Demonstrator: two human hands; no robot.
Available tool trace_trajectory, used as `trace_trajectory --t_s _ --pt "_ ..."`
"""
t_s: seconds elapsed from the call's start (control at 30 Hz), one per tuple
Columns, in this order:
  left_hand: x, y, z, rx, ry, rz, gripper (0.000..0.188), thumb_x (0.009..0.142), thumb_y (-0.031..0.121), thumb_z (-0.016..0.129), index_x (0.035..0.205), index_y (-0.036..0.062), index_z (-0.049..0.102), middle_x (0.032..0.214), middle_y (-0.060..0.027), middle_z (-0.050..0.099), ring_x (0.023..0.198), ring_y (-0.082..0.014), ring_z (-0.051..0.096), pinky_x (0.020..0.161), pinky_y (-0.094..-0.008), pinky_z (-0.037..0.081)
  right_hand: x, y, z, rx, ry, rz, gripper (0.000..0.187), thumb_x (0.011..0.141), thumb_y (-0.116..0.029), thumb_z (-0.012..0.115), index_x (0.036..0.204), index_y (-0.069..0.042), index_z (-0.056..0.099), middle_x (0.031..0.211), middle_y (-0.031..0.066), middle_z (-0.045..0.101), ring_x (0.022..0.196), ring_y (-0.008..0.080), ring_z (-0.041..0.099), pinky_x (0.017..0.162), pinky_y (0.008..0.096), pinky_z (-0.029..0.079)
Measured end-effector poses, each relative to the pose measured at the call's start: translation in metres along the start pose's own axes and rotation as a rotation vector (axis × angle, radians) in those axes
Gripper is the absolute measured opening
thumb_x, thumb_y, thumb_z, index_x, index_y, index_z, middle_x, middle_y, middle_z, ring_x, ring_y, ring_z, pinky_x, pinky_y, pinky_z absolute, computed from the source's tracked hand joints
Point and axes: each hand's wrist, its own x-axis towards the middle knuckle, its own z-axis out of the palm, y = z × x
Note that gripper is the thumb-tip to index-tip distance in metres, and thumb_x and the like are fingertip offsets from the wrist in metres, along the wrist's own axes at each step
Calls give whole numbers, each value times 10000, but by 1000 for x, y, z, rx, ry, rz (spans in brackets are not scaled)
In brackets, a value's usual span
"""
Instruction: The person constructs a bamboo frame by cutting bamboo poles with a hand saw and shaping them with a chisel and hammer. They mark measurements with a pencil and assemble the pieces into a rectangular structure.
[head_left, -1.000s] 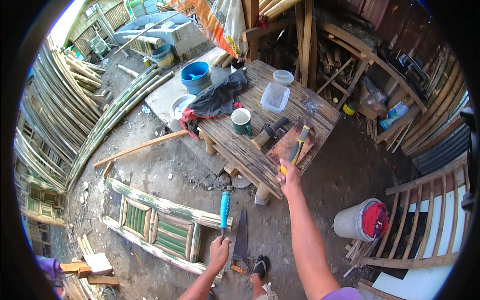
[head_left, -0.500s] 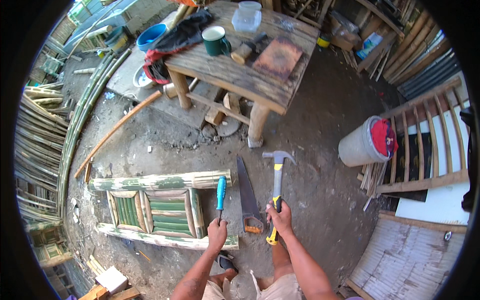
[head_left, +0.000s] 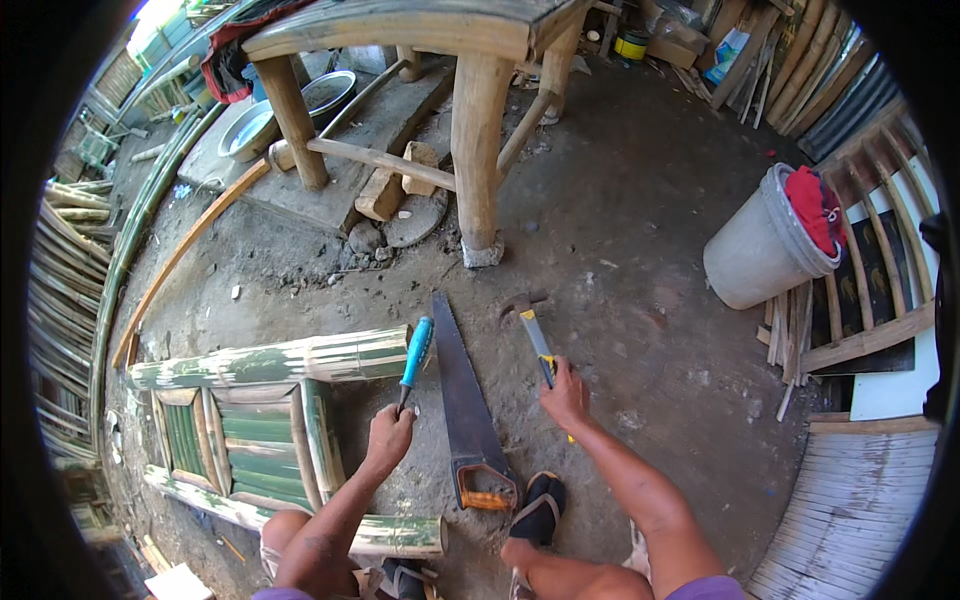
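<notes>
Far right of you, past the table leg, a flat blue-and-white packet (head_left: pixel 733 47) leans beside a small yellow-and-black round tin (head_left: pixel 631 44).

A bare dirt floor (head_left: pixel 640 300) is lit by daylight. A wooden counter (head_left: pixel 400 30) is seen above; bamboo poles (head_left: pixel 60 290) are stacked left, slatted panels (head_left: pixel 870 260) right.

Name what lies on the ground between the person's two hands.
A handsaw lies between the left hand and right hand, blade pointing away, orange handle nearest the person, in the head view.
</notes>
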Motion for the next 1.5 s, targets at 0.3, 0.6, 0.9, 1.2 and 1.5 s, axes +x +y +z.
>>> trace_trajectory --t_s 0.3,0.6,0.9,1.2,1.5 --pt "6 2 50 -50 5 83 387 984 327 506 916 -27 648 755 -210 618 766 -337 633 705 -453 461 -124 -36 80 -159 -671 -568 485 819 -271 725 1203 -51 528 1155 138 544 1006 314 573 809 431 496" --pt "6 -3 68 -146 43 77 364 987 302 515 936 -37 637 760 -207 612 717 -290 605 700 -442 457 -164 -25 111 -225 -382 -688 527 828 -92 628 1322 -24 458 1101 145 502 994 315 582 783 435 516" --pt "10 -8 60 -199 96 174 285 972 238 543 928 -22 653 709 -134 585 688 -212 565 674 -394 447 -98 -6 60 -188 -298 -679 271 840 -15 565 1106 18 527 1051 174 522 972 359 634 778 433 591" --pt "17 3 49 -273 169 290 267 1014 244 552 1069 -7 624 670 -26 476 632 -110 451 589 -326 391 -56 70 -32 -267 -68 -544 433 771 -28 642 1191 -35 536 1137 143 540 1050 353 610 903 464 525" --pt "24 -7 70 -214 96 227 259 999 164 565 1198 11 630 762 -55 562 705 -105 529 657 -298 452 18 151 -95 -458 99 -228 399 770 -11 655 1159 -73 590 1127 135 573 1042 351 608 892 469 485"
